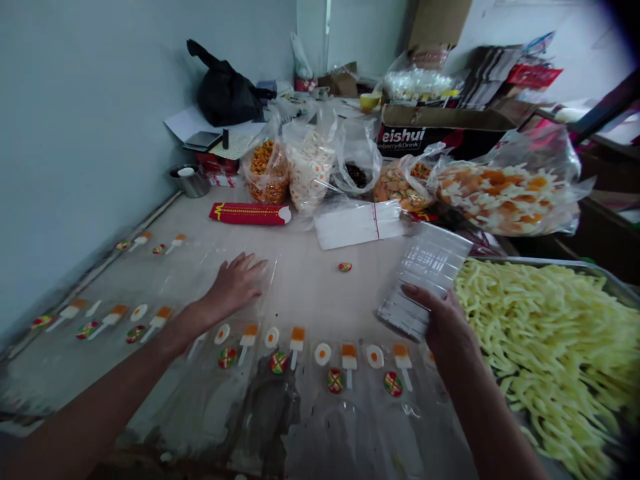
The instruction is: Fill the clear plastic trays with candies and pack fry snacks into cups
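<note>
My left hand lies palm down with its fingers spread over a thin clear plastic piece on the table. In my right hand is a stack of clear plastic trays, tilted, with the thumb on top. Nearer to me, clear plastic pieces lie side by side in a row. On them are small fried-egg shapes, orange-and-white popsicle shapes and round red-and-green pieces. One more red-and-green piece sits alone between my hands. My right forearm partly covers the row's right end.
A metal tray of pale yellow strips stands at the right. Along the back are a red carton sleeve, white flat packets and several filled bags, one with egg shapes. A metal cup stands by the wall.
</note>
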Demonstrator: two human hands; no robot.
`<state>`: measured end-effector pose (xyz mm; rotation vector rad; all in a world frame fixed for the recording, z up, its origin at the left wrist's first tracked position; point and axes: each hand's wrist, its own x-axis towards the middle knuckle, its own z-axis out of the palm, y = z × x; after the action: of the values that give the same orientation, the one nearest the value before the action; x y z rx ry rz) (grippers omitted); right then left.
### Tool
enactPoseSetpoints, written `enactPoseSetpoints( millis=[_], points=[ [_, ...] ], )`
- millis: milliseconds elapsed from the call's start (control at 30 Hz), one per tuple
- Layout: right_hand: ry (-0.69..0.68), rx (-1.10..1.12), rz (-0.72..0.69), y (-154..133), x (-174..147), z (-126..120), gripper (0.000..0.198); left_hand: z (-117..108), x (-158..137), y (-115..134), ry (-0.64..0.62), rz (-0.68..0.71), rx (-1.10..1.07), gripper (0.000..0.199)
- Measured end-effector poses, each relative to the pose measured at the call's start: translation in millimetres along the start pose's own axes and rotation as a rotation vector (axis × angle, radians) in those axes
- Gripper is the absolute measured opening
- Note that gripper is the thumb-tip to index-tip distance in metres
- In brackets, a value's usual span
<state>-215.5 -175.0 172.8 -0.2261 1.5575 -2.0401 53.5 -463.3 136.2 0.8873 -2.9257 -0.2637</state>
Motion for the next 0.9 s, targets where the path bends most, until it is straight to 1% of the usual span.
enactPoseSetpoints(
  millis=[67,100,133,167,233,267,333,400,433,533,600,667,733,800,900],
  points=[
    [-0.038,-0.004,0.002,2,0,7,0.074,-12,9,25,0.084,-0.002,-0.260,0.051],
    [-0.071,-0.014,0.000,2,1,12,0.074,-19,16,45,0.108,-0.003,-0.441,0.042],
    [-0.111,-0.030,-0.006,3,1,19,0.074,-26,24,67,0.094,-0.012,-0.652,0.035],
    [-0.151,-0.052,-0.017,3,2,25,0.075,-33,32,89,0.052,-0.030,-0.880,0.033],
    [-0.226,-0.108,-0.040,5,2,37,0.084,-44,48,131,-0.086,-0.034,-1.266,0.037],
    [-0.254,-0.133,-0.045,7,3,41,0.089,-49,55,147,-0.122,-0.026,-1.390,0.038],
    [-0.291,-0.156,-0.037,10,3,44,0.097,-53,64,169,-0.139,-0.030,-1.532,0.038],
    [-0.318,-0.140,-0.023,13,2,44,0.100,-51,69,178,-0.122,-0.082,-1.602,0.038],
    [-0.332,-0.122,-0.016,14,2,44,0.098,-48,70,179,-0.124,-0.124,-1.644,0.038],
    [-0.419,-0.055,0.067,12,0,43,0.080,-39,71,175,-0.150,-0.235,-1.802,0.043],
    [-0.507,-0.002,0.149,9,-2,44,0.067,-36,71,172,-0.158,-0.261,-1.866,0.046],
    [-0.581,0.039,0.210,8,-3,47,0.061,-35,69,170,-0.161,-0.256,-1.879,0.050],
    [-0.622,0.072,0.247,10,-5,50,0.060,-36,66,168,-0.179,-0.238,-1.896,0.052],
    [-0.627,0.103,0.261,15,-7,52,0.059,-37,63,166,-0.202,-0.205,-1.926,0.054],
    [-0.580,0.147,0.233,20,-11,57,0.058,-38,60,163,-0.211,-0.160,-1.959,0.053]
  ],
)
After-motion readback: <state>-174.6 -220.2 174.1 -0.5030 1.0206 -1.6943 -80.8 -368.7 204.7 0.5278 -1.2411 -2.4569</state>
